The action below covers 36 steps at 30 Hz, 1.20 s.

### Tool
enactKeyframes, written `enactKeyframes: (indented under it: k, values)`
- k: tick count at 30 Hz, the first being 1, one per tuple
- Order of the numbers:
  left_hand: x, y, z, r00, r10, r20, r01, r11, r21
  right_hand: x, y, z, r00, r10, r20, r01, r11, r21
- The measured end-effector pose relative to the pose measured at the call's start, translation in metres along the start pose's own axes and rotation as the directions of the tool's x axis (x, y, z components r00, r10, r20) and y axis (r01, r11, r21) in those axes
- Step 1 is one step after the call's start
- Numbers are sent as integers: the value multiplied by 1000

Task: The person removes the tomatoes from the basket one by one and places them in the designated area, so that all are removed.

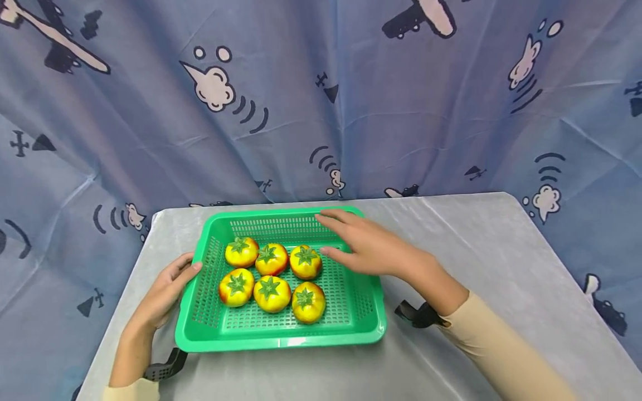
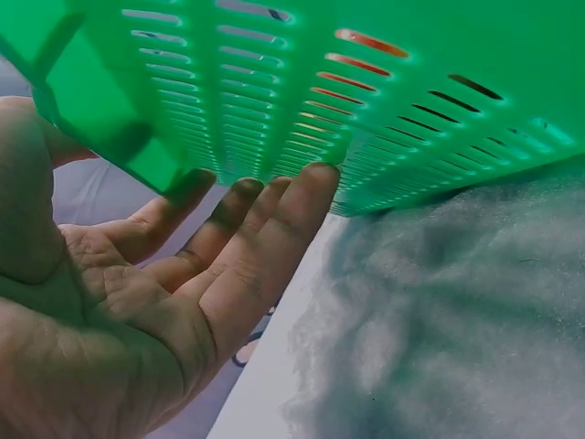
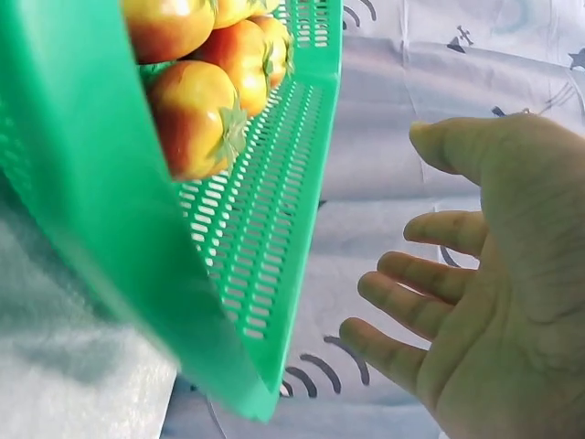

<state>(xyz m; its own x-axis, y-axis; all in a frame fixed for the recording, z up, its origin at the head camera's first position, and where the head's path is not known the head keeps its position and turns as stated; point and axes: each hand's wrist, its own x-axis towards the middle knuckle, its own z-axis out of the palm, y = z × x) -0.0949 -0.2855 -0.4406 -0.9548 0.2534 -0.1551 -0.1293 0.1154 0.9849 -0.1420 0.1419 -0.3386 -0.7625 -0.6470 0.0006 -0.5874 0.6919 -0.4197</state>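
Note:
A green plastic basket (image 1: 333, 341) with slotted walls holds several yellow-and-red fruits (image 1: 272, 293) with green leafy tops, like tomatoes or persimmons. They sit in two rows toward its left and middle. My left hand (image 1: 161, 292) grips the basket's left side, thumb at the rim. In the left wrist view, the fingers (image 2: 260, 238) of that hand reach along the outside of the slotted wall. Over the basket's right part hovers my right hand (image 1: 368, 243), fingers spread and holding nothing. The right wrist view shows its palm (image 3: 512, 320) beside the basket rim.
The basket is on a table with a pale grey cloth (image 1: 476, 256), which extends to the right and in front. Behind the table hangs a blue curtain (image 1: 291, 100) printed with planes and clouds. Each wrist wears a black band (image 1: 420, 315).

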Motion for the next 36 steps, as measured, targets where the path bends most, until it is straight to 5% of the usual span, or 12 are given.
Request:
enactKeyframes:
  k: [11,20,36]
  values:
    - [6,1,0,1000,22,15,-21,999,-34,28,-10,9,990,-2,144,1,1000,8]
    - [4,0,1,999,-27,27,28,999,-20,47,-17,24,970,1,243,-5,1000,19]
    - [2,-4,0,999,-28,25,29,999,-24,67,-27,44,896,142,420,-106,989,-106]
